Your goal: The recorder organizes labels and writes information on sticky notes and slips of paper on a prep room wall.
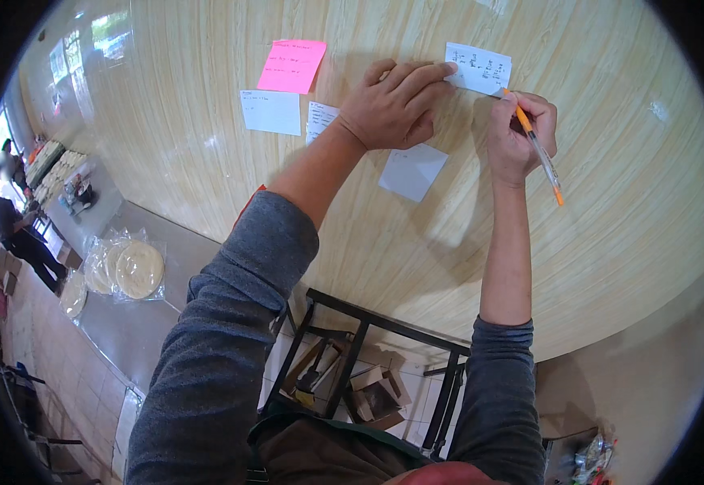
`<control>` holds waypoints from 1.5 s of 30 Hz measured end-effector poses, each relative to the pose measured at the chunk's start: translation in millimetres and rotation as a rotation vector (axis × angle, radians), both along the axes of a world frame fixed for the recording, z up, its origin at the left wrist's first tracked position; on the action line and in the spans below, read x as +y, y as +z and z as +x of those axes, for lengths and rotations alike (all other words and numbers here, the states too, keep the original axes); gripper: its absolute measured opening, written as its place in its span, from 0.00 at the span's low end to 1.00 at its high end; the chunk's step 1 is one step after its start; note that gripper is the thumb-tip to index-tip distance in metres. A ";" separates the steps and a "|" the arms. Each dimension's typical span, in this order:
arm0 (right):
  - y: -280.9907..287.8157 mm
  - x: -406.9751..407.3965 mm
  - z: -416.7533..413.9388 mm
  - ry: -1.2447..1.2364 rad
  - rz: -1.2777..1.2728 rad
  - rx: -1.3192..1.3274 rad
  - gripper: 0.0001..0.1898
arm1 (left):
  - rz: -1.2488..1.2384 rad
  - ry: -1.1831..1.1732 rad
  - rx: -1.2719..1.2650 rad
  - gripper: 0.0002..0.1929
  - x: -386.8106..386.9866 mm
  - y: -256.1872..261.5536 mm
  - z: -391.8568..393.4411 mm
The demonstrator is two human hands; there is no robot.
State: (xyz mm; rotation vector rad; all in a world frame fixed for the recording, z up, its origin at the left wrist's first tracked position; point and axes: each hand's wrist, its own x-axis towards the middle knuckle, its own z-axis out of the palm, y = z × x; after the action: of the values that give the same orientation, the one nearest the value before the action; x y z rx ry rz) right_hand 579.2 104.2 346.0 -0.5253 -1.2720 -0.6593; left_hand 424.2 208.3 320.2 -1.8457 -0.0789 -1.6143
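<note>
My right hand (521, 136) grips an orange-and-clear ballpoint pen (539, 151), its tip at the lower right edge of a white note sheet (479, 66) that bears handwritten figures. A fingertip of my left hand (400, 103) presses the left edge of that same sheet; the hand holds nothing. Left of my hands, a pink note (293, 65) with handwriting sits above a white note (271, 113). Another written note (319, 118) is partly hidden behind my left wrist. Below my left hand a tilted, mostly blank white note (413, 173) shows.
All the notes are on a broad wood-grain panel (606, 200). Below it are a black metal frame (358, 318) and an open cardboard box (379, 397). Bagged flat round breads (140, 270) lie on a grey counter (121, 333) at left. A person (12, 224) stands beyond.
</note>
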 end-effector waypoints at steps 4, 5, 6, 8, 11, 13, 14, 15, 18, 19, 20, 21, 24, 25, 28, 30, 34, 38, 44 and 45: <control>1.6 0.7 2.9 -0.158 -0.011 -0.054 0.08 | 0.007 -0.008 -0.001 0.17 0.6 0.8 0.2; 2.1 0.4 2.4 -0.186 -0.017 -0.060 0.08 | 0.006 -0.009 -0.002 0.17 1.0 0.7 0.2; 2.5 0.9 2.7 -0.187 -0.019 -0.060 0.08 | 0.001 0.000 0.003 0.17 1.2 0.5 -0.3; 3.7 2.4 3.5 -0.248 -0.020 -0.074 0.08 | -0.004 0.009 0.008 0.17 0.8 -0.1 -0.4; 3.1 1.2 0.2 -0.236 -0.047 -0.022 0.08 | -0.012 0.020 0.003 0.17 0.3 0.0 -0.8; 2.9 -0.1 0.8 -0.247 -0.054 -0.020 0.07 | 0.001 0.006 -0.006 0.18 0.3 0.3 -0.5; 3.0 -0.4 1.4 -0.258 -0.060 -0.018 0.07 | 0.002 0.006 -0.006 0.18 0.2 0.3 -0.4; 3.0 -0.3 2.2 -0.258 -0.060 -0.018 0.07 | 0.002 0.004 -0.007 0.18 0.3 0.2 -0.2; 2.4 0.7 5.7 -0.258 -0.033 -0.060 0.08 | 0.003 0.004 -0.004 0.18 0.4 -0.1 -0.2; 1.5 1.6 7.1 -0.208 -0.033 -0.064 0.08 | 0.004 0.005 -0.001 0.18 0.2 -0.1 -0.1; 1.0 2.0 8.0 -0.158 -0.033 -0.068 0.08 | 0.004 0.006 -0.001 0.18 0.0 0.1 0.3; 1.0 2.1 7.6 -0.158 -0.033 -0.067 0.08 | 0.002 0.005 -0.001 0.18 0.4 0.2 0.4; 1.4 2.0 4.2 -0.211 -0.073 -0.064 0.08 | -0.006 0.006 -0.001 0.18 1.0 -0.6 -0.1; 1.5 2.0 2.5 -0.257 -0.044 -0.052 0.08 | -0.012 0.008 -0.003 0.18 0.9 -0.8 -0.2; 0.4 1.1 1.5 -0.207 0.005 -0.024 0.08 | 0.004 0.002 -0.004 0.18 0.6 0.3 -0.5; 0.2 1.1 2.9 -0.114 0.022 -0.009 0.08 | 0.006 0.007 -0.003 0.18 -0.1 0.6 0.1; 1.0 1.4 6.8 -0.112 -0.020 -0.019 0.08 | -0.005 0.012 0.006 0.18 -1.0 0.0 -0.7; -0.8 2.5 7.8 -0.123 0.000 -0.028 0.08 | -0.020 0.002 0.017 0.17 -0.3 -0.7 -1.5; -7.9 -4.5 4.8 -0.137 -0.071 -0.031 0.06 | 0.010 0.004 0.000 0.16 -1.0 1.4 -0.8; -7.6 -3.4 4.5 -0.139 -0.073 -0.031 0.06 | 0.010 0.006 -0.002 0.16 -1.4 1.1 -0.7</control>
State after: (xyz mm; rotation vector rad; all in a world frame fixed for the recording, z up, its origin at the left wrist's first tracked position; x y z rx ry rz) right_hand 583.7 100.8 338.4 -0.6707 -1.3003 -0.7416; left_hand 423.4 206.9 321.3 -1.8344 -0.0772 -1.6094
